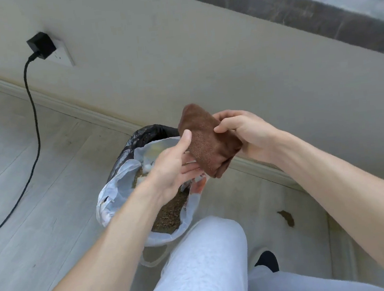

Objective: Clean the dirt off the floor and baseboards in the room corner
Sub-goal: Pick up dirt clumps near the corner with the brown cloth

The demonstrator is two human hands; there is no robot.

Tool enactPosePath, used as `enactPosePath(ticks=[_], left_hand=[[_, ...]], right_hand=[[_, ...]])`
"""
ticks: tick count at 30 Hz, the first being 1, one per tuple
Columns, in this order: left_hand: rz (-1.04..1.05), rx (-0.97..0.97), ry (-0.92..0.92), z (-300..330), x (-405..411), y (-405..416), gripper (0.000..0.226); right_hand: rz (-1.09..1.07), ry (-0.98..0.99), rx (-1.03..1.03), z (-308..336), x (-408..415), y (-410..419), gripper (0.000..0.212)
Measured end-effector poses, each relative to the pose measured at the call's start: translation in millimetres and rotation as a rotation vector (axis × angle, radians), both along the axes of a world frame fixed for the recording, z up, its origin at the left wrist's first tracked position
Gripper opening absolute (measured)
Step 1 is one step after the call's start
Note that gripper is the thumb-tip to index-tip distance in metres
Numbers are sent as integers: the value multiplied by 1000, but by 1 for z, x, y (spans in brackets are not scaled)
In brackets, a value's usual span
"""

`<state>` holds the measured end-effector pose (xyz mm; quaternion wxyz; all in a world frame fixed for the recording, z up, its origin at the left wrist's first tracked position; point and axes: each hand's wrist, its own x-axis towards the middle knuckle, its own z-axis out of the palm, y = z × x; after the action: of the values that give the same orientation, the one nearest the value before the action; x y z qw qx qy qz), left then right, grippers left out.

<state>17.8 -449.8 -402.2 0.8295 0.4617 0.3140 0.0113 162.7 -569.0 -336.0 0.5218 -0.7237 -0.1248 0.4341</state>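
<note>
While both hands work above the waste bin [139, 146], the brown cloth [206, 141] is held in the air between them, over the far right part of the bin opening.

Right hand [249, 134]: fingers and thumb curl round the right edge of the cloth and pinch it. The cloth is folded and bunched, and its lower end hangs below this hand.

Left hand [176, 163]: the thumb is extended and its tip touches the left face of the cloth. The remaining fingers are fairly straight and lie beneath the cloth, partly hidden by it. Whether they press the underside cannot be determined.

Waste bin: lined with a black bag [147, 132], with a white plastic bag [117, 188] spread open inside it. Brown granular dirt [169, 214] lies in the white bag. The bin stands on the floor [35, 173], just beside the baseboard [88, 113].

Floor: pale wood-pattern boards. One brown dirt smear [287, 218] remains to the right of the bin, near the baseboard.

Wall [176, 52]: a black adapter [42, 45] is plugged into a white socket [64, 54]. Its black cable [32, 114] runs down and across the floor to the left.

Lower view: the person's knee in light grey trousers [203, 267] sits just in front of the bin.
</note>
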Motion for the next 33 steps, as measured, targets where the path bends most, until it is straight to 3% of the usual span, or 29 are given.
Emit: enactPosePath(ticks=[2, 6, 12, 20, 24, 28, 33], left_hand=[[64, -67, -57, 0, 21, -15, 39], [106, 64, -99, -14, 59, -49, 34], [-187, 219, -72, -38, 103, -101, 38], [-680, 463, 139, -101, 164, -156, 39], [-810, 626, 317, -152, 182, -168, 28], [-952, 860, 387, -217, 183, -161, 41], [-1093, 1072, 403, -264, 171, -151, 58]], right_hand=[[-6, 45, 29, -4, 8, -19, 22], [-44, 175, 96, -28, 15, -68, 27], [-243, 382, 195, -80, 18, -138, 40], [-800, 365, 353, -193, 11, -217, 40], [-1090, 321, 235, -246, -5, -274, 32], [-1312, 223, -3, -294, -25, -339, 30], [-1310, 50, -431, -332, -22, -379, 40]])
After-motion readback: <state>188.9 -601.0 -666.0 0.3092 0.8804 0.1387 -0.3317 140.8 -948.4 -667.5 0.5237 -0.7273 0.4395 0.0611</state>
